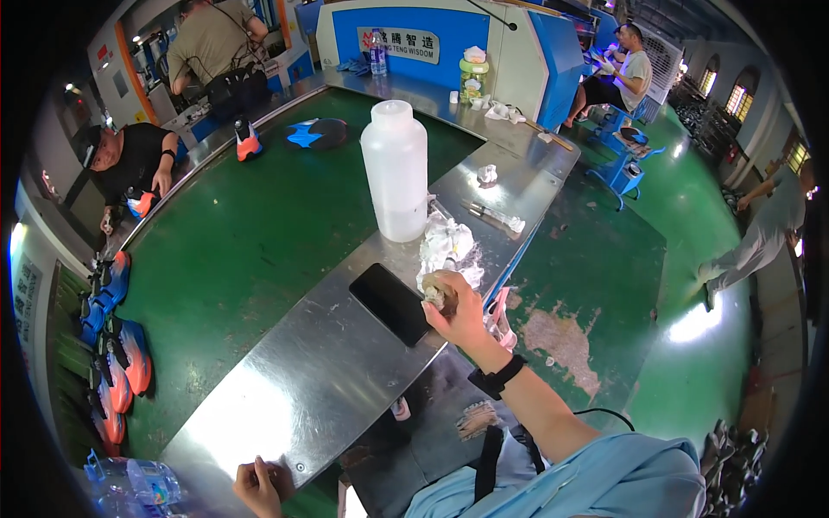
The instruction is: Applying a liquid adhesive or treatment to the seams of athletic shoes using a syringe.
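A crumpled, off-white wad (434, 298) sits pinched in the right fingers (467, 299).

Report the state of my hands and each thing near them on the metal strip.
White bottle: upright, partly filled; cap unclear.
Phone: lying flat, screen dark.
White heap: crumpled.
Slender tool: lying flat.
Small white wad: crumpled.
Right hand: closed around a pale crumpled lump.
Left hand: fingers curled, at the edge of the metal strip.

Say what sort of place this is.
Probably a shoe factory: orange-and-blue sneakers at left, a blue-and-white machine at the back, and a person seated by more blue equipment.
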`<control>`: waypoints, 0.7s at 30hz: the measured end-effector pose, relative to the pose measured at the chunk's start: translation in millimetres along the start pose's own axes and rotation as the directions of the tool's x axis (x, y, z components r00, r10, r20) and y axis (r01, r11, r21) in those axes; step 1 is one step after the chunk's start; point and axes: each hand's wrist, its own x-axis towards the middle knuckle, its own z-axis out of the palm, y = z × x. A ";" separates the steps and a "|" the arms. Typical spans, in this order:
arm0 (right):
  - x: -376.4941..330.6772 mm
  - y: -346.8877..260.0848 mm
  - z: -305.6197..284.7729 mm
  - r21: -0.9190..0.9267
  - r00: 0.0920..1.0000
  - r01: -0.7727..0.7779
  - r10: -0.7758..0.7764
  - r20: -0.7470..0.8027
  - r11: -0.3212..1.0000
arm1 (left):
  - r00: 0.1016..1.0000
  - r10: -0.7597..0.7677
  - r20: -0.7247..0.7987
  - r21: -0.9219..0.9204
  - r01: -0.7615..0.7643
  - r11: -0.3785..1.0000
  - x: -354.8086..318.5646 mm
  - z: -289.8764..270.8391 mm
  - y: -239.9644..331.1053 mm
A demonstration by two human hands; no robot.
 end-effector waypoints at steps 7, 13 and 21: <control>-4.0 0.7 -1.4 0.010 0.999 -0.043 0.043 0.023 0.999 | 1.000 0.024 -0.008 -0.014 -0.024 1.000 2.0 1.1 -11.0; -5.8 3.1 -4.5 -0.008 0.995 -0.075 0.075 0.060 0.997 | 0.998 0.066 0.019 0.028 -0.067 0.997 4.2 0.8 -16.2; -0.9 8.4 -8.8 0.030 0.999 0.003 -0.005 0.037 1.000 | 0.999 -0.037 0.040 -0.063 0.039 0.997 6.2 7.6 -17.1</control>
